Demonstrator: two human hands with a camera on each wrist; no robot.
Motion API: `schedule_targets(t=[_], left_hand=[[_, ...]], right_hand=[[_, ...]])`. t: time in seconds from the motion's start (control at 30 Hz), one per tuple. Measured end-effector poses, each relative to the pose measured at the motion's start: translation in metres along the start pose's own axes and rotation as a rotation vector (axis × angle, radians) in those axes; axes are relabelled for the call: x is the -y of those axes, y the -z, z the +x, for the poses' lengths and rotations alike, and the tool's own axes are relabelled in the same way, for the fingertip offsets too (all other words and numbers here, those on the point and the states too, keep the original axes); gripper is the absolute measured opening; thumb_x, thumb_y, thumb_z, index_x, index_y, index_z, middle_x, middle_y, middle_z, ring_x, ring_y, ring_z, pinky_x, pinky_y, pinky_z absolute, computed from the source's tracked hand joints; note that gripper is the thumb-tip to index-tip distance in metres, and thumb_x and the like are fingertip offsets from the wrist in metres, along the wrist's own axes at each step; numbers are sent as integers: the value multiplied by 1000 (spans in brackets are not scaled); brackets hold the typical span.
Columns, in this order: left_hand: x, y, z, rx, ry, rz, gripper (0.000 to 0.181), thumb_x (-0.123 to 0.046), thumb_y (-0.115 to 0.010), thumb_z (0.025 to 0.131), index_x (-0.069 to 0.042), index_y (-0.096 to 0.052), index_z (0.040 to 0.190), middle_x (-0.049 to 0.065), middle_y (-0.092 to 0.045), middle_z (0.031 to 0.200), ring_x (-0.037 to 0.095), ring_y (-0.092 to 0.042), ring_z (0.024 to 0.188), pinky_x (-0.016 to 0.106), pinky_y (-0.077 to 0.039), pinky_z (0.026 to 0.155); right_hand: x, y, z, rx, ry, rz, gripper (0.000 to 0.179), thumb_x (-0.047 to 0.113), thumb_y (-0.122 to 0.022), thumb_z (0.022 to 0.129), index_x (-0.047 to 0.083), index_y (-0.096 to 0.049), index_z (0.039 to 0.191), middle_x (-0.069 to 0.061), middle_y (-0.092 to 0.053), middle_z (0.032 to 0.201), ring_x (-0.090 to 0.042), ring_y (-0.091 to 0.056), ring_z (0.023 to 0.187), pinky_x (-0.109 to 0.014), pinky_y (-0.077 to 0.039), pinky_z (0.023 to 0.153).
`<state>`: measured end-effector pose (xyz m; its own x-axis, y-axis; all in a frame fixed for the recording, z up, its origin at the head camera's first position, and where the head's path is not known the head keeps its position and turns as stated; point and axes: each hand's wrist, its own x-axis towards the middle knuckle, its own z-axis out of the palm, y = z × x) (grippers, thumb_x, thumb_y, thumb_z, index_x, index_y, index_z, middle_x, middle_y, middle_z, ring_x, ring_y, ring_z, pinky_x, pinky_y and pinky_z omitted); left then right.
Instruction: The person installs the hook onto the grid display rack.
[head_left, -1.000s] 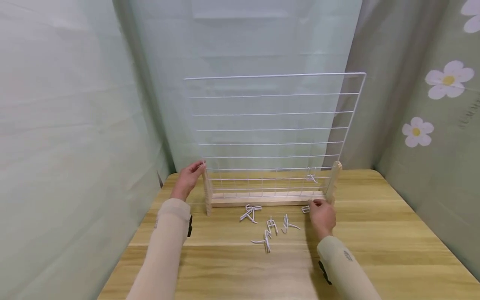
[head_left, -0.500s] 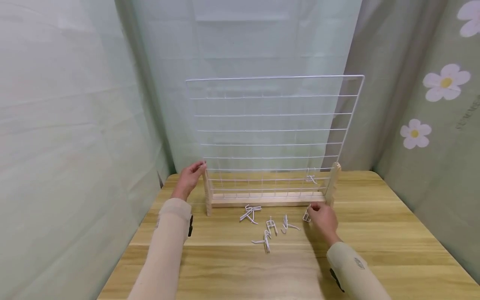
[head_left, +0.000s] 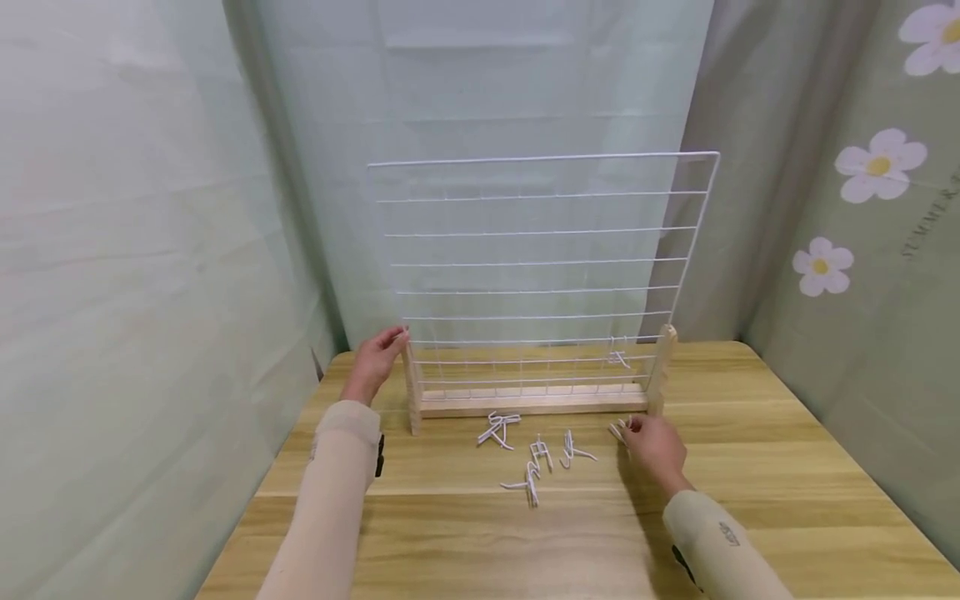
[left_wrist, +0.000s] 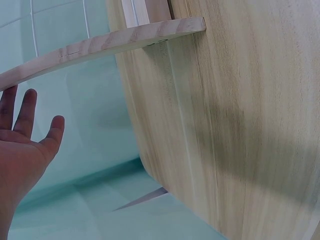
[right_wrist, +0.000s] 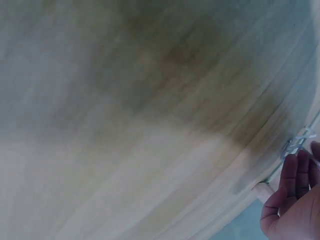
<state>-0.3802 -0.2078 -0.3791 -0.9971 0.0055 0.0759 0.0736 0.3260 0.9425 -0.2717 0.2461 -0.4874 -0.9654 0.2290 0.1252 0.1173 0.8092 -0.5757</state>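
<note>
A white wire grid rack (head_left: 532, 403) with wooden side posts stands upright on the table. My left hand (head_left: 372, 364) holds the top of its left post (head_left: 413, 392); in the left wrist view, fingertips meet the post's edge and the thumb is out of sight. Before the right post, my right hand (head_left: 655, 446) pinches a white wire hook (head_left: 618, 429) between thumb and fingers, close over the table. The right wrist view shows that hook (right_wrist: 292, 146) at the fingertips, partly covered by them. Another wire hook (head_left: 618, 357) hangs on the grid's lower right.
Several loose white hooks lie on the wooden table (head_left: 420, 533) before the rack: one hook (head_left: 497, 429) near its base, a second hook (head_left: 570, 450) further right, a third hook (head_left: 532, 485) nearer me. Pale cloth (head_left: 525, 92) surrounds the table at the back and sides.
My right hand has moved slightly down and to the right from the rack's base, turning the pinched hook as it comes along. The left hand keeps its place on the post.
</note>
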Motion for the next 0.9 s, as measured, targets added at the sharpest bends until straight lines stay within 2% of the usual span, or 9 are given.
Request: schedule_targets(t=[0.13, 0.37, 0.5, 0.67, 0.83, 0.9], left_hand=[[-1, -2, -3, 8, 11, 1, 53, -36, -51, 104, -9, -45, 149, 15, -42, 152, 32, -35, 141, 50, -27, 115], [-2, -1, -3, -12, -22, 0, 53, -39, -53, 103, -8, -48, 147, 16, -46, 150, 33, -38, 138, 50, -28, 114], [-1, -1, -1, -2, -41, -17, 52, -34, -54, 104, -5, -49, 146, 17, -46, 149, 32, -39, 137, 49, -28, 114], [2, -2, 1, -4, -32, -16, 51, -32, -53, 104, -6, -47, 147, 16, -45, 150, 31, -37, 139, 48, -27, 115], [1, -1, 0, -5, -21, -7, 51, -32, -53, 104, -7, -47, 148, 15, -45, 150, 31, -37, 139, 49, -27, 115], [1, 0, -1, -2, -21, -7, 51, -32, -53, 104, -7, -47, 148, 15, -45, 150, 31, -37, 139, 48, -28, 115]], right_hand=[[3, 0, 1, 24, -14, -60, 21, 14, -58, 88, 13, -62, 67, 0, -51, 58, -20, -47, 55, -34, -33, 45], [7, 1, 4, 41, -29, -115, 24, 12, -57, 85, 12, -59, 62, 0, -48, 56, -19, -46, 53, -33, -34, 44], [7, 1, 2, 20, -44, -98, 26, 15, -57, 88, 12, -60, 62, 0, -49, 56, -20, -47, 54, -33, -33, 45], [11, -2, -2, -73, -79, 7, 21, 21, -60, 88, 11, -71, 75, -4, -63, 68, -24, -56, 63, -35, -36, 47], [25, -15, -6, -224, -77, 151, 19, 22, -64, 89, 7, -77, 90, -12, -73, 86, -31, -65, 75, -42, -44, 53], [33, -22, -8, -295, -78, 198, 19, 23, -67, 90, 7, -77, 91, -13, -74, 87, -32, -66, 77, -44, -45, 56]])
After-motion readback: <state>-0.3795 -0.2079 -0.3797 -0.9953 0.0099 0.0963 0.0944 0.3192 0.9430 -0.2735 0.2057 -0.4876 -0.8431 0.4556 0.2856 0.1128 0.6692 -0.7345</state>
